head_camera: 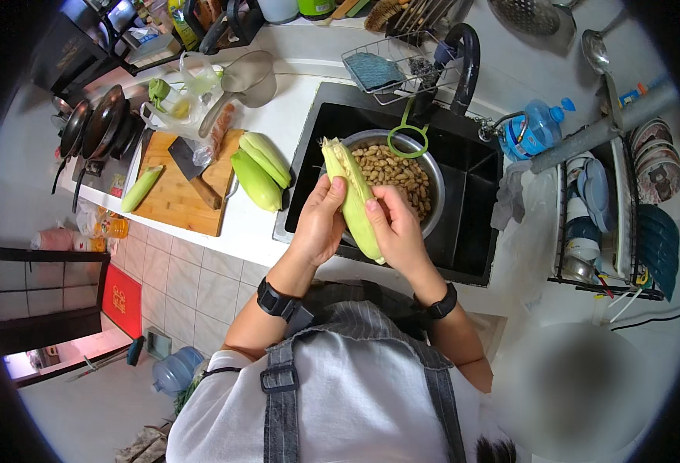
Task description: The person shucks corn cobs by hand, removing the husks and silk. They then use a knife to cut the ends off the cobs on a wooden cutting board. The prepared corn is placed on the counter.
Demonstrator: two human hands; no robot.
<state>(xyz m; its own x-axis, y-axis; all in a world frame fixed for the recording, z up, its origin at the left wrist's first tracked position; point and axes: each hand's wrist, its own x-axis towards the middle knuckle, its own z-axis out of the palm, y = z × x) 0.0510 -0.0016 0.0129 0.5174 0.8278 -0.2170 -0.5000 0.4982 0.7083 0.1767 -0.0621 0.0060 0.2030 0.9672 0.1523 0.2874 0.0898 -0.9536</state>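
Note:
Between my two hands is a light green gourd (pixel 356 199), probably a zucchini or similar squash, its upper end split and rough. My left hand (pixel 323 217) grips its left side, the thumb lying along the skin. On its right side, my right hand (pixel 395 226) holds it with bent fingers and thumb. Behind it, a metal bowl (pixel 439 194) of unshelled peanuts (pixel 395 173) stands in the black sink (pixel 470 231); hand and gourd hide part of the bowl. More light green gourds (pixel 257 180) lie on the counter left of the sink.
A cleaver (pixel 192 171) and a smaller green gourd (pixel 142 188) rest on a wooden cutting board (pixel 178 214). A black faucet (pixel 467 69) and wire basket (pixel 400 58) stand behind the sink. Plastic bags and a clear ladle (pixel 247 81) lie farther left. A dish rack (pixel 559 231) stands at right.

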